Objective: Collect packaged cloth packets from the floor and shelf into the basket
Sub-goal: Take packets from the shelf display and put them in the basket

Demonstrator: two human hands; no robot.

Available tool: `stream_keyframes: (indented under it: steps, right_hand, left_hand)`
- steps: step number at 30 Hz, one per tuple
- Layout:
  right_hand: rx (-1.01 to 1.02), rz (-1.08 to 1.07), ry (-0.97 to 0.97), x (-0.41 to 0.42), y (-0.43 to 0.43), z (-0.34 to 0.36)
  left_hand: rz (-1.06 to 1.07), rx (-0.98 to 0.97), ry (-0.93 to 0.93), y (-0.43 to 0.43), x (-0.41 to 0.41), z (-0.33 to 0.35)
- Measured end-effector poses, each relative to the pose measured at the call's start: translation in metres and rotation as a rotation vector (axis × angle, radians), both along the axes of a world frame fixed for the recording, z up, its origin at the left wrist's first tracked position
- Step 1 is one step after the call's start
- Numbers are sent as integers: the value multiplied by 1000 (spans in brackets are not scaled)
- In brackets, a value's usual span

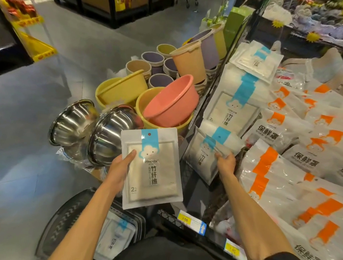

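Cloth packet (151, 168) is up in the left grip (123, 167), thumb laid across its front, fingers tucked behind, pinching it upright. Below it, at the bottom of the head view, sits the dark basket (63, 213), and a boxed packet (115, 238) with the same blue band lies flat inside.

Over to the right grip (225, 163): it's curled round the lower edge of a second packet (203, 157), which leans tilted at the near end of the shelf (191, 222). Behind that, a stack of blue-banded packets (235, 105) runs along the shelf, with orange-marked bags (283, 175) just beside them.

On the floor left of the shelf, a pink basin (172, 104) rests in a yellow basin (144, 106), and two steel bowls (73, 122) lie tipped on their sides.
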State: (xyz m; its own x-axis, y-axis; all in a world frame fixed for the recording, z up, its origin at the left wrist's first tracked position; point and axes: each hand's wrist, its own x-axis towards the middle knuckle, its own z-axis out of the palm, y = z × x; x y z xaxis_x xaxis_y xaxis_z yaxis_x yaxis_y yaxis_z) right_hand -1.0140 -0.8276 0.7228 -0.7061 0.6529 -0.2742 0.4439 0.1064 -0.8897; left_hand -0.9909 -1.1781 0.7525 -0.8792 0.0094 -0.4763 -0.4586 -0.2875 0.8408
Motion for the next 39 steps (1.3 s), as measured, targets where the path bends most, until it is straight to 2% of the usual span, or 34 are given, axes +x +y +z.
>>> stream_keyframes:
  steps: [7, 15, 19, 21, 25, 34, 39]
  right_hand:
    - [34, 33, -25, -10, 9, 1]
    - [485, 256, -46, -12, 7, 36]
    - [672, 370, -203, -20, 19, 46]
    - [690, 455, -341, -26, 24, 51]
    - [698, 523, -461, -39, 33, 52]
    - [761, 635, -569, -60, 32, 52]
    - [774, 672, -559, -69, 27, 52]
  left_hand:
    - [-37, 8, 25, 9, -13, -2]
    - [-56, 11, 14, 14, -11, -12]
    - [-66, 3, 13, 15, -6, -15]
    - [-57, 6, 11, 14, -5, -12]
    - [-46, 21, 17, 11, -6, -5]
    - [-36, 44, 1, 7, -4, -5]
    - [-35, 30, 25, 9, -15, 2]
